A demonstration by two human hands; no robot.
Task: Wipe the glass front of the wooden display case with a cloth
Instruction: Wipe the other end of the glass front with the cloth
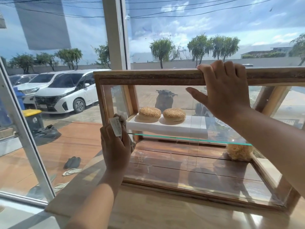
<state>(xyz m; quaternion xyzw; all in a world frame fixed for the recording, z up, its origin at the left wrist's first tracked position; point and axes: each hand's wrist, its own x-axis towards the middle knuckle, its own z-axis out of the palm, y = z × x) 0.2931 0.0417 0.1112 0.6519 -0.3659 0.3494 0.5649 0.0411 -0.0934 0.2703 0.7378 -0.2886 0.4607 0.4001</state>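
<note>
At the left of the glass (165,100), cloth (118,120) is clamped in left fingers (107,131), the case (148,76) steadied by right fingers (219,68) hooked over it.

A wooden display case (148,76) stands on a table (165,215), with a window pane (49,96) to its left and room for an arm between them. On the glass front (189,162), the left hand (115,146) grips a cloth (119,120) against the left edge. The right hand (226,90) hooks over the top rail, thumb hanging across the upper glass, and its forearm crosses the right side. Between the 2 hands, the middle and lower glass lies open for a sweep. Behind the glass, 2 buns (149,113) sit on a white shelf (165,127) above a glass shelf (189,139). The table strip in front leaves passing room.
</note>
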